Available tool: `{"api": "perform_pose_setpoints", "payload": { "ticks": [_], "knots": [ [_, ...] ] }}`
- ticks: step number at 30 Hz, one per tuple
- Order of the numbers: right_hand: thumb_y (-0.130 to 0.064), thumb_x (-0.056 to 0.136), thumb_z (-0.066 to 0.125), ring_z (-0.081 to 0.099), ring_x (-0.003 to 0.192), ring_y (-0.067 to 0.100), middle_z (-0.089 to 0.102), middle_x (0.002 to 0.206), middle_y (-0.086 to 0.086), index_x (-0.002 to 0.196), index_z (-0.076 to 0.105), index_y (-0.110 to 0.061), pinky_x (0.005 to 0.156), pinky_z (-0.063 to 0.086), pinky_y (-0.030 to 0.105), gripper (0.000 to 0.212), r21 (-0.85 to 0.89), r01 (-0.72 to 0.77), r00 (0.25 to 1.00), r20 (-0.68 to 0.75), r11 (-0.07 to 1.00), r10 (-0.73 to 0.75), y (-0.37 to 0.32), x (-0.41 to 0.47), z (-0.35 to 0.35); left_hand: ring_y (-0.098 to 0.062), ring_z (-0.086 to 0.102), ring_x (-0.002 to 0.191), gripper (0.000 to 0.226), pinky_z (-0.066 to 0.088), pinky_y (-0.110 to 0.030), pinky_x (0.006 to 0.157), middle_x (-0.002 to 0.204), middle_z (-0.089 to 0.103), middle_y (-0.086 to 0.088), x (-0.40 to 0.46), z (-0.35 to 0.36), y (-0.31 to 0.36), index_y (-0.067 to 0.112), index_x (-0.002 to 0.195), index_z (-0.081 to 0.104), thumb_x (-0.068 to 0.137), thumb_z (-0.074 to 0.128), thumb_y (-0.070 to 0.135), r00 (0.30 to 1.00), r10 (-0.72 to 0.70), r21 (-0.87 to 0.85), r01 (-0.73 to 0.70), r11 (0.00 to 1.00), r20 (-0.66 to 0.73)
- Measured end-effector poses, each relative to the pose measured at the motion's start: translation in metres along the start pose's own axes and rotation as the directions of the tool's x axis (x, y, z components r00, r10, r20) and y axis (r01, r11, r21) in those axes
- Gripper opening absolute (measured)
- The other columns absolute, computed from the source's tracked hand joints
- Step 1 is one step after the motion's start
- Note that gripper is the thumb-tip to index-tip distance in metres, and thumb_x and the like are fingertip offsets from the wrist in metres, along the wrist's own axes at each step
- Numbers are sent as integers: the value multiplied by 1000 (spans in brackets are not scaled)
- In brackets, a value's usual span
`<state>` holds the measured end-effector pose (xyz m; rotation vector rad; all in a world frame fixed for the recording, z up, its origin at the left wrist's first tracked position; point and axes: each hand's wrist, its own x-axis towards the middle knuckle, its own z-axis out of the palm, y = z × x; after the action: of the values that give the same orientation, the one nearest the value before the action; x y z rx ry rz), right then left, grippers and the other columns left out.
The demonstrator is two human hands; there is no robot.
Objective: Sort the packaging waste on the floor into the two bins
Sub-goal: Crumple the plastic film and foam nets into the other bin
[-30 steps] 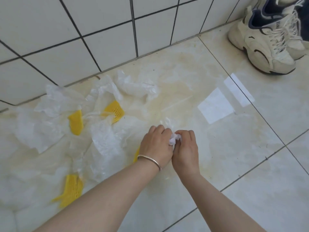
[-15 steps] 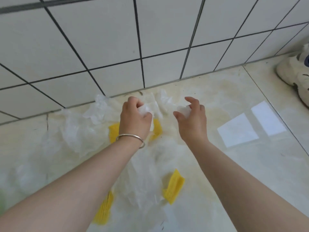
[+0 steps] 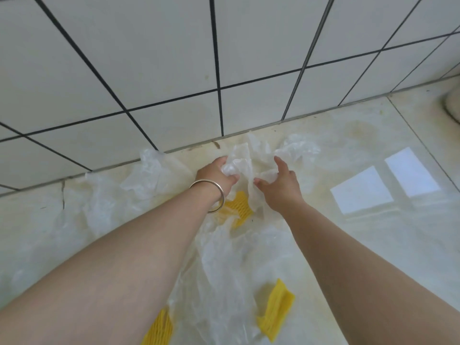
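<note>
Crumpled clear plastic wrap [image 3: 139, 185] lies scattered over the floor by the wall, mixed with yellow foam nets [image 3: 275, 310]. My left hand [image 3: 214, 176], with a metal bangle on its wrist, grips a wad of clear plastic [image 3: 239, 160] near the wall base. My right hand [image 3: 281, 184] reaches beside it, fingers spread and curving around another piece of plastic film [image 3: 267, 174] that it touches. One yellow foam net [image 3: 237, 210] lies just under my wrists, and another yellow foam net [image 3: 158, 329] shows at the bottom edge. No bins are in view.
A white tiled wall [image 3: 224, 58] with dark grout rises right behind the waste. The glossy beige floor [image 3: 373, 245] shows bright window reflections at the right. A pale rounded object [image 3: 453, 105], cut off, sits at the far right edge.
My view has tilted up toward the wall and the shoes have left the frame. Both hands moved from the floor's middle to the plastic by the wall base; the left keeps its plastic wad.
</note>
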<state>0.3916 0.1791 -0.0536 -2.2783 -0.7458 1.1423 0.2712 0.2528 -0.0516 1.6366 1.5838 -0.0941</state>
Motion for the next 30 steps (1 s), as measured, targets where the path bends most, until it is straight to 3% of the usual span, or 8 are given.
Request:
{"api": "perform_pose_setpoints", "payload": {
  "ticks": [5, 9, 11, 15, 19, 24, 27, 30],
  "knots": [
    [-21, 92, 49, 52, 115, 29, 48, 133, 12, 139, 38, -19, 76, 38, 26, 48, -77, 42, 998, 38, 996, -40, 3, 0, 3, -30, 62, 103, 30, 48, -32, 86, 111, 67, -7, -6, 15, 24, 22, 111, 64, 89, 51, 37, 995, 61, -22, -59, 998, 73],
    [-14, 91, 41, 56, 87, 28, 62, 96, 9, 108, 56, -8, 62, 39, 24, 23, 27, 70, 998, -7, 997, -70, 3, -9, 3, -24, 60, 73, 27, 46, -27, 72, 85, 67, -5, -16, 22, 35, 17, 105, 67, 87, 54, 34, 992, 69, -201, -47, 979, 104],
    [-13, 91, 41, 52, 70, 19, 55, 78, 2, 89, 54, -10, 50, 34, 20, 13, 112, 84, 994, -74, 990, -75, 1, -18, 1, -22, 57, 70, 24, 44, -25, 70, 79, 63, -3, -26, 19, 38, 19, 100, 65, 85, 59, 36, 992, 98, -318, -70, 945, 74],
    [-15, 94, 40, 41, 62, 10, 45, 93, 6, 64, 38, -14, 47, 30, 14, 30, 102, 180, 965, -209, 978, -156, -10, -42, -4, -18, 59, 78, 15, 45, -27, 75, 77, 62, 4, -52, 6, 48, 24, 81, 60, 85, 62, 38, 985, 175, -430, -156, 889, 4],
    [-18, 95, 43, 46, 73, 12, 42, 101, 0, 80, 48, -10, 52, 36, 9, 17, 175, 279, 931, -292, 944, -221, -27, -79, -11, -19, 62, 94, 21, 47, -30, 90, 98, 66, 1, -87, -12, 54, 21, 94, 61, 83, 65, 39, 984, 179, -556, -156, 816, -13],
    [-15, 93, 45, 51, 79, 17, 54, 94, 4, 68, 40, -24, 56, 35, 18, 27, 264, 338, 918, -306, 903, -254, -45, -145, -18, -13, 64, 69, 14, 50, -24, 69, 74, 66, 3, -146, -38, 50, 20, 83, 62, 81, 69, 31, 982, 182, -730, -84, 678, 57],
    [-13, 92, 47, 54, 77, 16, 56, 87, 0, 87, 45, -13, 55, 41, 16, 5, 385, 352, 923, -294, 853, -249, -56, -186, -19, -17, 67, 75, 17, 52, -28, 74, 81, 69, -1, -186, -54, 42, 16, 93, 64, 81, 67, 28, 982, 180, -758, -78, 647, 53],
    [-8, 89, 49, 56, 79, 9, 55, 86, -11, 98, 43, -21, 59, 43, 15, 17, 432, 397, 910, -302, 809, -285, -79, -237, -24, -23, 66, 76, 13, 52, -30, 72, 83, 69, -6, -236, -83, 34, 13, 90, 63, 81, 63, 23, 988, 150, -809, -69, 584, 25]
  ]
}}
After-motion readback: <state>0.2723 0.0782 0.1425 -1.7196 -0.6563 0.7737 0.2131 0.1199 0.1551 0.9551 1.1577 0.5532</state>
